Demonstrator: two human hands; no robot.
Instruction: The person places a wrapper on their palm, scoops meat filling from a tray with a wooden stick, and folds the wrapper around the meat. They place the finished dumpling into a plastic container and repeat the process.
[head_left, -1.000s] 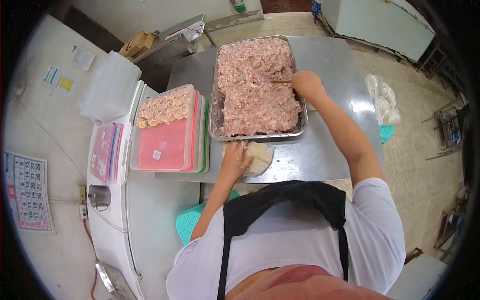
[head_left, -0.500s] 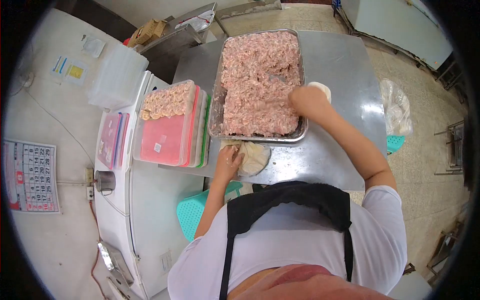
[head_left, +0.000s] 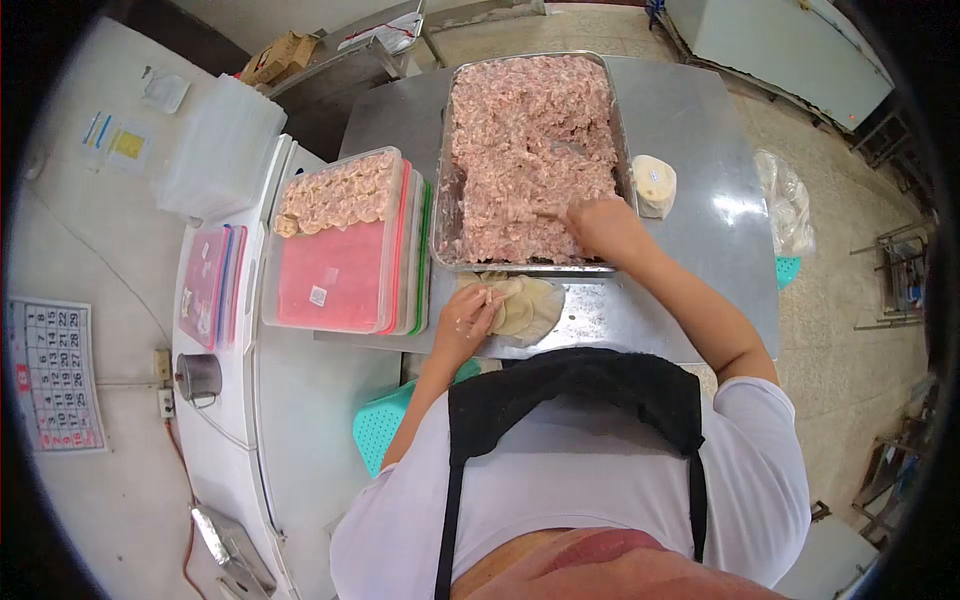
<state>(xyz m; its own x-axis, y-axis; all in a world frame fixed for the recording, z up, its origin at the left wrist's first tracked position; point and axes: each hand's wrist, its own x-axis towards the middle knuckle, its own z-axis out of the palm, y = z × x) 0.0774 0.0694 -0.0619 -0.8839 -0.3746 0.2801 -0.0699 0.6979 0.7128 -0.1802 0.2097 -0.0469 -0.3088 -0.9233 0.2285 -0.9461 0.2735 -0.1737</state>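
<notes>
A large metal tray [head_left: 449,262] full of pale pink ground meat [head_left: 530,150] lies on the steel table. My right hand [head_left: 608,232] is closed over the meat near the tray's front right corner. A thin stick-like tool [head_left: 546,215] pokes out from its fingers into the meat; its full shape is hidden. My left hand [head_left: 472,318] is in front of the tray, fingers pinched on a thin round dough wrapper [head_left: 503,300]. More pale wrappers [head_left: 540,308] lie in a loose stack on clear plastic beside that hand.
On the left, stacked lidded containers [head_left: 335,280] carry rows of filled dumplings [head_left: 340,190]. A wrapped pack of round wrappers [head_left: 655,183] sits right of the tray. A white freezer [head_left: 320,420] borders the table's left side, and a teal stool [head_left: 380,425] is below.
My right hand has shifted slightly down and left over the meat. My left hand has moved a little right, and the wrappers beside it are now fanned out more visibly.
</notes>
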